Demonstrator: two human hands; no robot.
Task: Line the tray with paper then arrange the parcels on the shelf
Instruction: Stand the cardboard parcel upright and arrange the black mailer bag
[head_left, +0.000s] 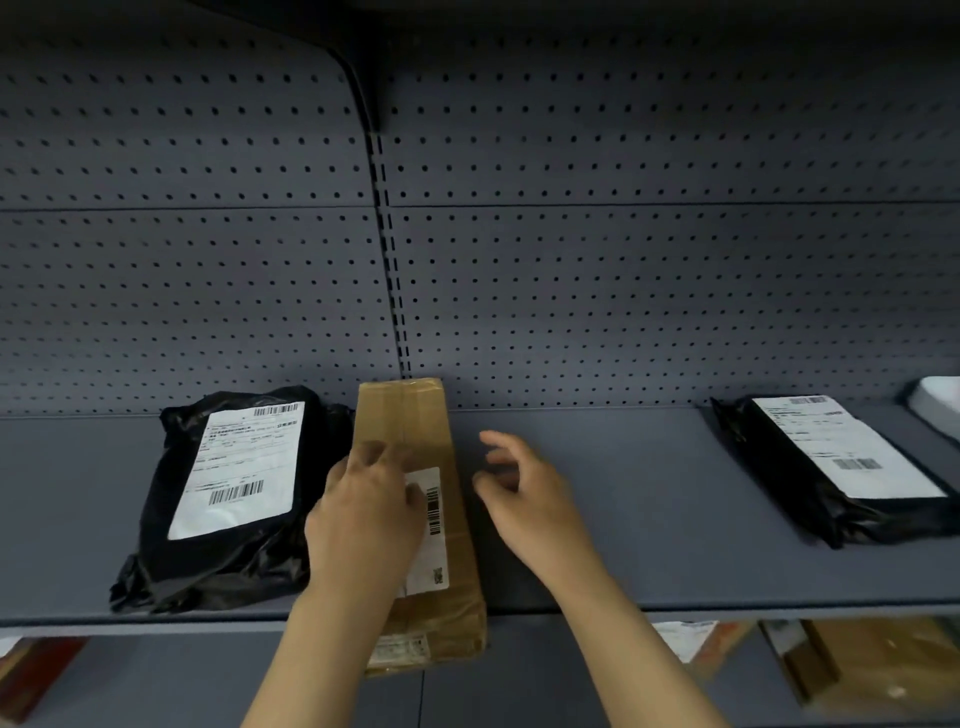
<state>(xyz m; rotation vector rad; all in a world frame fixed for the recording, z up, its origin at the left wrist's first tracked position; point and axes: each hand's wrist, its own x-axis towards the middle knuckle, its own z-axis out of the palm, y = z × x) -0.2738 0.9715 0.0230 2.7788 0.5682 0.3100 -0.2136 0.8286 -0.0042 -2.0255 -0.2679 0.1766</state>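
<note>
A long brown cardboard parcel (410, 415) with a white barcode label lies lengthwise on the grey shelf (649, 519), its near end jutting past the shelf's front edge. My left hand (366, 514) rests flat on top of it, fingers spread over the label. My right hand (524, 493) hovers just right of the box with fingers apart, holding nothing. A black plastic parcel (171, 530) with a white label lies touching the box's left side. Another black labelled parcel (800, 478) lies far right on the same shelf.
A grey perforated back panel (623, 286) rises behind the shelf. A white parcel (940, 402) shows at the right edge. Below the shelf, cardboard boxes (872, 670) and other parcels sit on a lower level. Bare shelf lies between the brown box and the right black parcel.
</note>
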